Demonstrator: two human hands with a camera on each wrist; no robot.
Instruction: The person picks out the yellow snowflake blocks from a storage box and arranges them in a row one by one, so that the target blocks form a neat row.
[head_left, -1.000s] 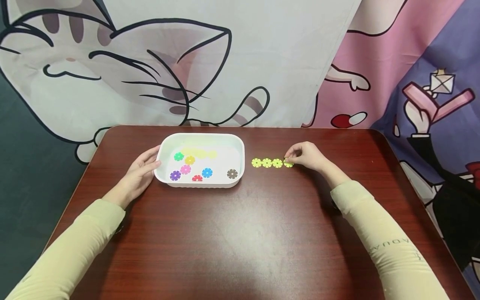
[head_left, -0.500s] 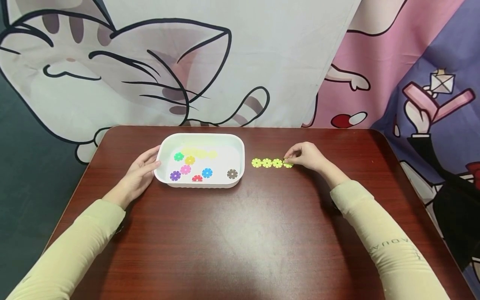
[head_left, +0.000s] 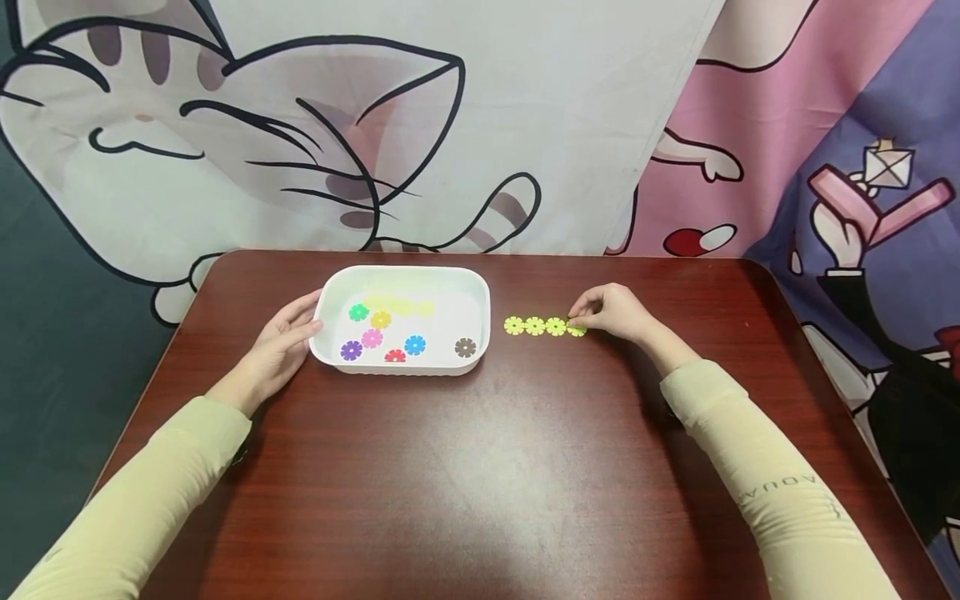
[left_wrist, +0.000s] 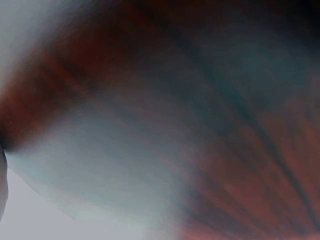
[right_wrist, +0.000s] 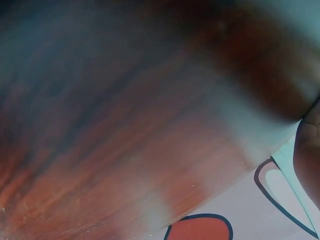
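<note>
Yellow-green flower row (head_left: 535, 326) pinched at its right end

Four pieces lie near the table's (head_left: 480, 467) far edge; whether they interlock is too small to tell. A sideways tug on the end flower (head_left: 577, 331) could skew the line. The right hand (head_left: 611, 310) bends down from the wrist, thumb and forefinger together on that flower. Left of the row, the left hand's (head_left: 273, 354) nearly straight fingers rest against the white tray's (head_left: 408, 372) left end; pushing might slide it into the row.

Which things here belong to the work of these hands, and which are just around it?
In the work, it seems:
right hand, pinching the end of the yellow flower row
left hand, touching the white tray
coloured flower pieces inside it

Just around:
printed cloth behind
table, only as support
</note>
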